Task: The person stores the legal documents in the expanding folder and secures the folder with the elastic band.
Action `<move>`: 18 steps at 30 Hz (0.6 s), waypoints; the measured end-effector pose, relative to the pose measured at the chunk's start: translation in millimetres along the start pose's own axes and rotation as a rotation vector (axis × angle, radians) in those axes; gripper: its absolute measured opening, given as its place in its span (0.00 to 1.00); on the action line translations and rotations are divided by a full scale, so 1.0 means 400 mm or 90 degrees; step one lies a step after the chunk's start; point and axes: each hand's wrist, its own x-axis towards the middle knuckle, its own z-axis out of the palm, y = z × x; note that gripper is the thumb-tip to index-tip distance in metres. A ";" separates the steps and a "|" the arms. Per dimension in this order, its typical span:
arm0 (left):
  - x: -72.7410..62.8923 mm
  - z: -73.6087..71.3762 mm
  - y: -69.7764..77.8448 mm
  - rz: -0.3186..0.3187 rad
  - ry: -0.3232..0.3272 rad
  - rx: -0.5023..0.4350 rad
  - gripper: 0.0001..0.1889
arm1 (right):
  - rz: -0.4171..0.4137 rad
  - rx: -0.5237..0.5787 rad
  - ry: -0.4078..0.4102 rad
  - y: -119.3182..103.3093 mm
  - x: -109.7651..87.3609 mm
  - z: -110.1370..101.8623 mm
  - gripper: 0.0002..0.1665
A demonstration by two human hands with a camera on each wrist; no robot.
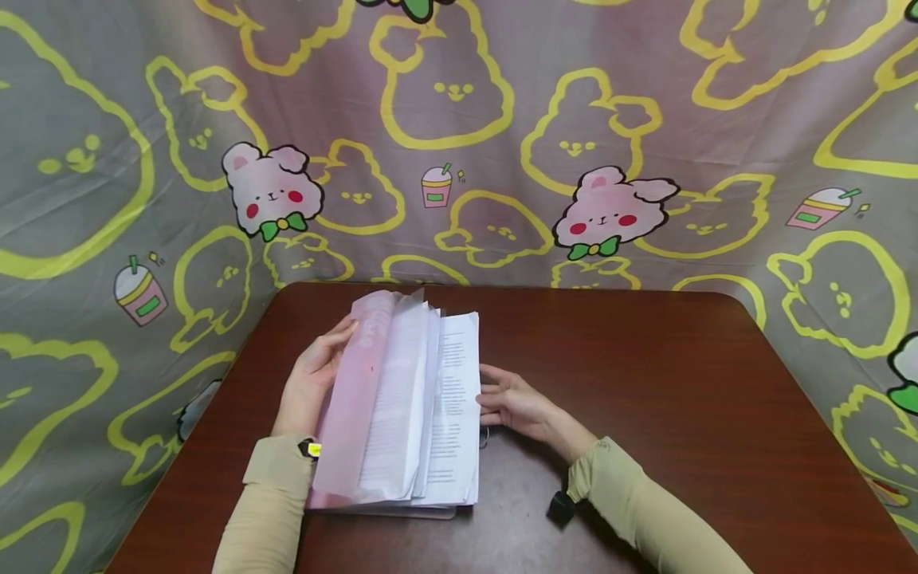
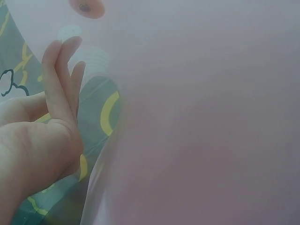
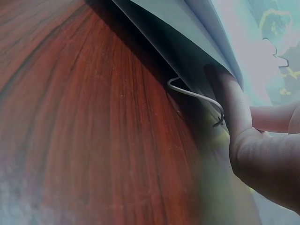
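A clear folder with a pink cover (image 1: 351, 414) and a thick set of printed pages (image 1: 452, 399) lies toward the left of the table, its cover and upper pages lifted to the left. My left hand (image 1: 319, 363) holds the cover by its left edge; the left wrist view shows that hand (image 2: 42, 126) beside the translucent pink sheet (image 2: 201, 126). My right hand (image 1: 519, 405) touches the pages' right edge with extended fingers. In the right wrist view, one finger (image 3: 234, 101) reaches under the paper edges, close to a thin metal loop (image 3: 197, 94). Some fingertips are hidden by paper.
The folder lies on a dark red-brown wooden table (image 1: 617, 359) with rounded far corners. A grey cloth (image 1: 502, 167) printed with yellow outlines and pink rabbits hangs around the table's back and sides. Dark straps with small devices (image 1: 562, 508) sit at the sleeve cuffs.
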 end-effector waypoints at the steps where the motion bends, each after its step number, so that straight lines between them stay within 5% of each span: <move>1: 0.000 0.001 0.000 0.001 0.003 0.001 0.17 | -0.002 -0.003 -0.001 0.002 0.002 0.001 0.46; 18: 0.013 0.002 -0.008 -0.013 0.015 -0.018 0.23 | -0.003 -0.017 -0.009 0.013 0.035 0.026 0.45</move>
